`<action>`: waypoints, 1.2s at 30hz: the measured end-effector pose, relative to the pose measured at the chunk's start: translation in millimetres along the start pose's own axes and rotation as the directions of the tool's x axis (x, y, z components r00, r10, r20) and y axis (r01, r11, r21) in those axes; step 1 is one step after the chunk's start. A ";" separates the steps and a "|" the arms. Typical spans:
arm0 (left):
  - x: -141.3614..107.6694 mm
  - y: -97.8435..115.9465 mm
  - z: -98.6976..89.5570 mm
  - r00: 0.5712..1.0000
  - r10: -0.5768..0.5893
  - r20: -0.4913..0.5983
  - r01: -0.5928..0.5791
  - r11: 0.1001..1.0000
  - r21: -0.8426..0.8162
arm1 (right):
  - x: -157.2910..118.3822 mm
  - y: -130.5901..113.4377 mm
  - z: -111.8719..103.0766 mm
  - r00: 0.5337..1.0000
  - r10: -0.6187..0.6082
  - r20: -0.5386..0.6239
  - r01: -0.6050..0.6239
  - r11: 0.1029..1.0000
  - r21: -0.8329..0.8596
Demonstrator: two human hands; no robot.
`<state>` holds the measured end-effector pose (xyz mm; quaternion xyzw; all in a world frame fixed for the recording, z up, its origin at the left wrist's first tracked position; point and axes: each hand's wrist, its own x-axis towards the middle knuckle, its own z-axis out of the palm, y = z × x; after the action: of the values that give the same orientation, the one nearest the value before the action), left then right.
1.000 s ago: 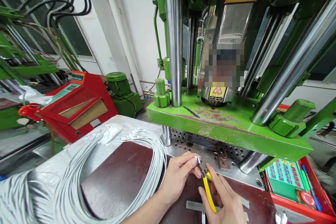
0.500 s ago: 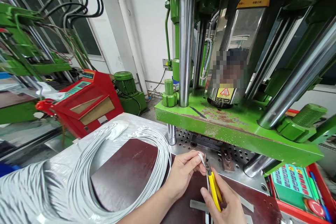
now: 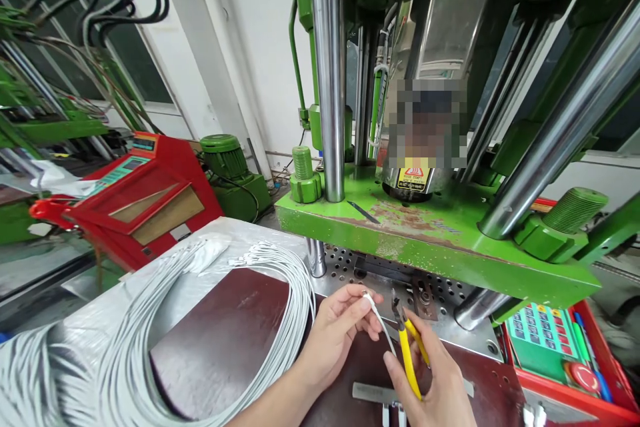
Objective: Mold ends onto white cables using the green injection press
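Note:
My left hand (image 3: 340, 327) pinches the white end of a thin cable (image 3: 383, 325) between thumb and fingers. Yellow-handled pliers (image 3: 410, 353) are in my right hand (image 3: 435, 380), jaws pointing up and slightly parted. The jaws stand just right of the cable end, apart from it. Below the hands, a pale flat strip and small metal parts (image 3: 395, 413) lie on the dark red board (image 3: 345, 367). A large coil of grey-white cables (image 3: 295, 307) lies left of my left hand.
A green press (image 3: 425, 240) with steel columns rises ahead over a perforated metal plate (image 3: 340, 273). At the right is a control panel (image 3: 545, 340) with a red button. More cables (image 3: 30, 373) lie at the left; a red machine (image 3: 150, 200) stands behind.
The pliers have come away from the cable end and their handles have spread. My left hand has turned the cable end, which now slants down to the right. The camera view has shifted slightly right.

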<state>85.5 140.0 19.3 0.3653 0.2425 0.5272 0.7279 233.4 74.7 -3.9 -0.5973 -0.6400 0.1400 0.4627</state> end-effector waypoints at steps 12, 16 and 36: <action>0.4 2.1 -0.3 1.000 0.002 -0.018 0.001 0.987 0.163 | 4.2 4.2 -12.8 0.980 -0.162 0.115 0.189 0.940 -0.285; 0.3 2.1 -0.8 1.000 0.010 -0.029 -0.004 0.979 0.205 | 3.8 5.6 -11.1 0.975 -0.195 0.108 0.219 0.925 -0.311; -1.1 4.0 -5.6 0.995 0.093 0.022 -0.093 0.899 0.428 | 4.1 6.2 -11.6 0.961 -0.229 0.153 0.269 0.900 -0.342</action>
<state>78.7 141.3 19.0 0.5275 0.3343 0.4951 0.6041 246.7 75.6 -0.5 -0.5764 -0.7501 -0.0077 0.3240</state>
